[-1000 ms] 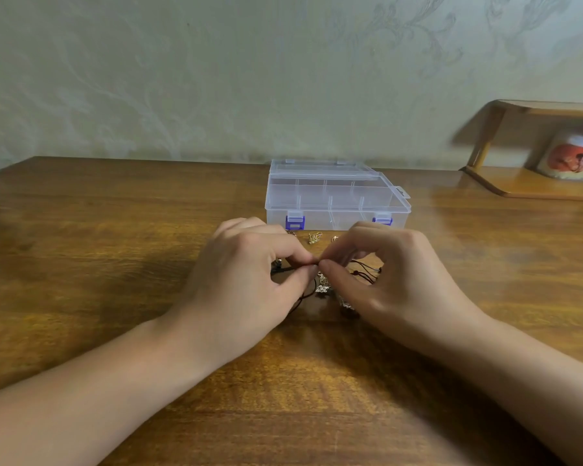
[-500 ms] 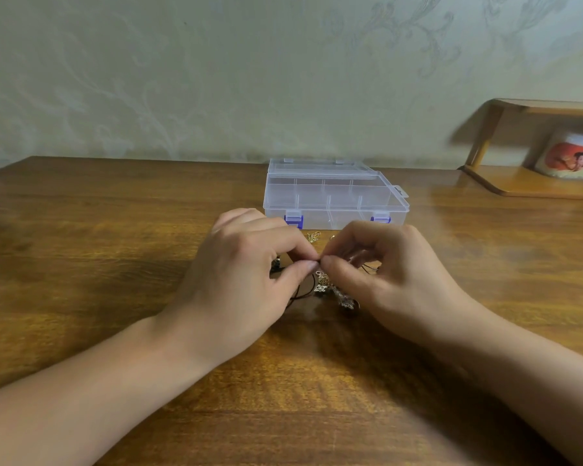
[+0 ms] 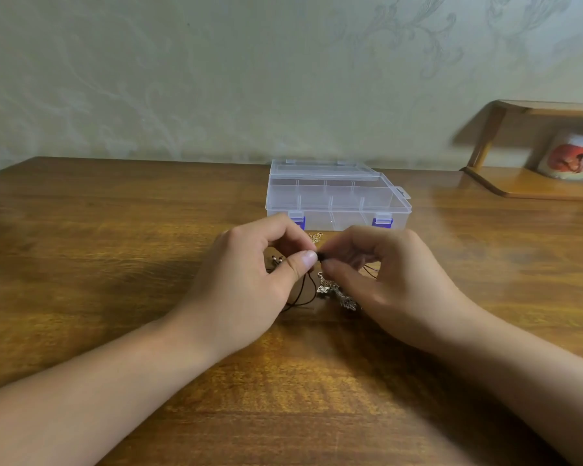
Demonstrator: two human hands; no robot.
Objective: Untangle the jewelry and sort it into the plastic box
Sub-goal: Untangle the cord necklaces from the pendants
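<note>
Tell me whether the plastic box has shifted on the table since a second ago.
No. The plastic box sits at the same spot against the table's back edge.

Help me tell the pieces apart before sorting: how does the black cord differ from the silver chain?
The black cord is dark, smooth and thin; the silver chain is pale, metallic and ornate. The left hand and right hand pinch the cord, lifting part of it; the chain lies unheld on the table. Both sit tangled together before the plastic box.
</note>
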